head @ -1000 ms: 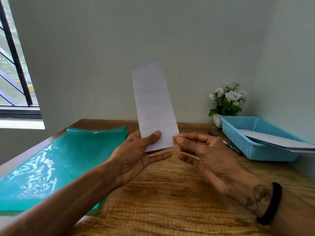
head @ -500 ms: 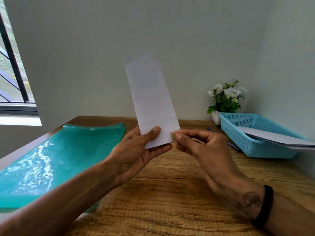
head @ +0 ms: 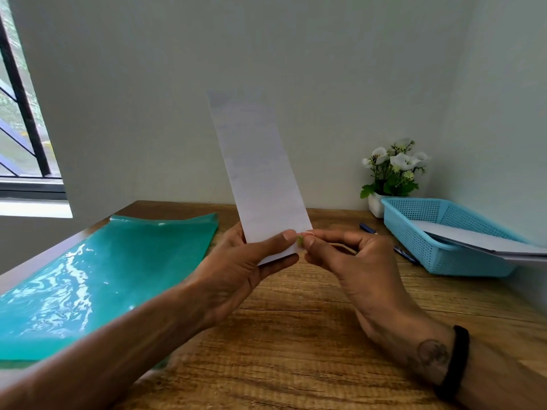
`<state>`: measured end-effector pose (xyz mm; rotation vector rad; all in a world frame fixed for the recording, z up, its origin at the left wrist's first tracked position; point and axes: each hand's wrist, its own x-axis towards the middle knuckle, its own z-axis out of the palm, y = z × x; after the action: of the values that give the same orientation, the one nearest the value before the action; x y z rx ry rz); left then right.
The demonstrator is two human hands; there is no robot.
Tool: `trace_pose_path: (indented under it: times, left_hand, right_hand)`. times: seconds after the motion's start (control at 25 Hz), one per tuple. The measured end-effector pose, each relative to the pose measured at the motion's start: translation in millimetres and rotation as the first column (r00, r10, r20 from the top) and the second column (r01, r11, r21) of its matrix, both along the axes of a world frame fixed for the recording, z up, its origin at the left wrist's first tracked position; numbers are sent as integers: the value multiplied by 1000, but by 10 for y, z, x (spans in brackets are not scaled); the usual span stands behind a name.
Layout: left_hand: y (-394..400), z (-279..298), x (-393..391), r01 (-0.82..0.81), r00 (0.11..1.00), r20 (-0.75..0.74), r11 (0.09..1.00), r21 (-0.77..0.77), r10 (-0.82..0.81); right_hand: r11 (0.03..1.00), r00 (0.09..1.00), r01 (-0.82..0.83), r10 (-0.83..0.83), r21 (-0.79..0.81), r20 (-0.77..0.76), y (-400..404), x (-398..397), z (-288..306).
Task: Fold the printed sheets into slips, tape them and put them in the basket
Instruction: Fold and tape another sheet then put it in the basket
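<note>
Head view. Folded slip (head: 260,179) held upright above the tabletop (head: 296,335), leaning slightly left at the top, faint print showing through. Left hand (head: 236,270) gripping the slip's lower end: thumb across the front, fingers behind, grip pinching the paper. Right hand (head: 346,255) just beside it, thumb and forefinger pressed together at the slip's lower right edge, pinching a small greenish bit (head: 299,241) against the paper; too small to tell what it is. Remaining right fingers curled loosely. Black band (head: 454,362) round the right wrist, a tattoo (head: 432,355) just in front of it.

Left of the hands, a glossy teal sheet (head: 88,285) lying on the tabletop, its far edge curling up a little, its near corner hidden behind the left forearm. Far right, blue basket (head: 444,255) sitting on the tabletop near the wall corner, well apart from the slip, with white sheets (head: 488,241) lying in it and sticking out over its right rim. Behind the basket, touching or just beside its back left corner, a white pot of white flowers (head: 393,170). Between the right hand and the basket, a blue pen (head: 368,228) lying on the wood, partly hidden by the hand. Upper left, a barred window (head: 20,113) in the pale wall.
</note>
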<state>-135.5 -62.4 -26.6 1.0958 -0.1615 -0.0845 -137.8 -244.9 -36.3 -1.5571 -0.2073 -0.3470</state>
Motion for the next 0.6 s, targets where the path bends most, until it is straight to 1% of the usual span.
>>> trace_pose_path:
  times: [0.16,0.4,0.6]
  left_hand:
    - [22,-28,8,-22,998,57,988,152,13]
    - [25,-77,46,-80,996,40,985,156,74]
    - [27,-66,45,-99,995,51,978,182,91]
  right_hand:
    - [999,1000,-1,2,-51,21,6,-5,-32]
    - [996,999,10,-5,-86,49,10,3,-45]
    - [984,994,45,-27,-173,103,18,-8,-48]
